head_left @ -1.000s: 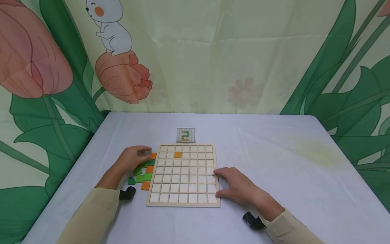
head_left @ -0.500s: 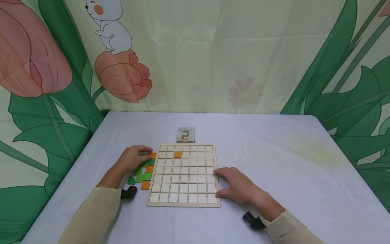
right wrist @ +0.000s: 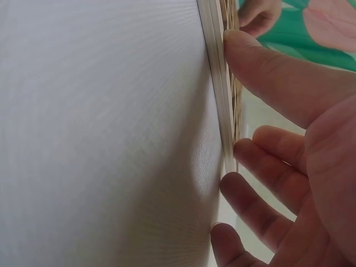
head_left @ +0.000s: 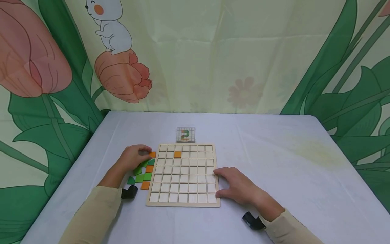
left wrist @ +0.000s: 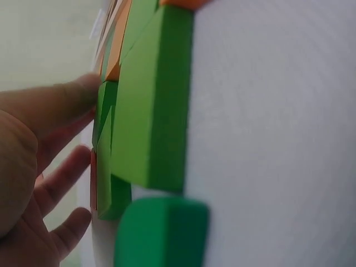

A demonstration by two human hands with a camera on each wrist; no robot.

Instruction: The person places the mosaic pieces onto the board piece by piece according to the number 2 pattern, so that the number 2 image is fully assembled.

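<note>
A pale wooden grid board [head_left: 182, 204] lies flat, with one orange square tile [head_left: 177, 154] in a cell of its second row. Left of it is a loose cluster of tiles. My left hand [head_left: 132, 158] rests at the cluster's far end, fingertips by an orange tile [head_left: 152, 154]; whether they touch it is hard to tell. In the left wrist view the thumb reaches the light green tiles [left wrist: 136, 111], with a dark green rounded tile [left wrist: 161, 233] nearest the camera. My right hand [head_left: 239, 186] touches the board's right edge with thumb and fingertips, fingers spread.
A small pattern card [head_left: 185, 135] with orange and green squares stands just beyond the board. White cloth [head_left: 274, 162] covers the table. Black wrist cameras [head_left: 129, 192] sit at both cuffs. A printed backdrop [head_left: 195, 61] hangs behind the table.
The orange tile by my left fingertips has shifted very slightly away from me. The right hand and board stay in place.
</note>
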